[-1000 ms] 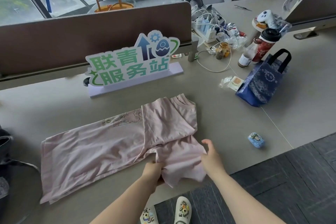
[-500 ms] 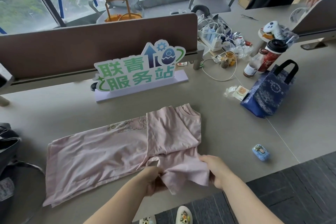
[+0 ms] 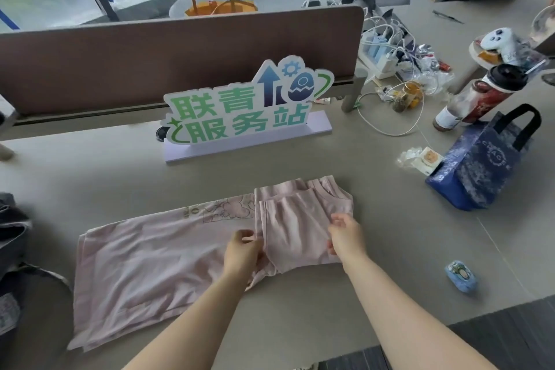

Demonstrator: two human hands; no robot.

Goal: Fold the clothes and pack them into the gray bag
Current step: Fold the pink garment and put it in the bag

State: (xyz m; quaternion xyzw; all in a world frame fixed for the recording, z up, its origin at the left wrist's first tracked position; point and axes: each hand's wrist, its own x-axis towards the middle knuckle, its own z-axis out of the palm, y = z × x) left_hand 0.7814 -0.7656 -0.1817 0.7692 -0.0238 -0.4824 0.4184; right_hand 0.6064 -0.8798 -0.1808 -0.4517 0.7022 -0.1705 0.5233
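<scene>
Grey worktop: pink shirt laid flat; folded sleeve section pinched by both hands, left, right, to square the fold.

A grey-beige worktop carries everything. A pink shirt lies flat near its front edge, the right end folded over itself. Behind the shirt stands a sign with green characters on a pale lilac base, close to a brown divider along the back. At the right stands a blue tote, touching a clear wrapper. Behind the tote are a bottle and a red cup, with a white cable looping nearby. A small blue case lies near the front right edge. A dark bag sits at the left edge.
</scene>
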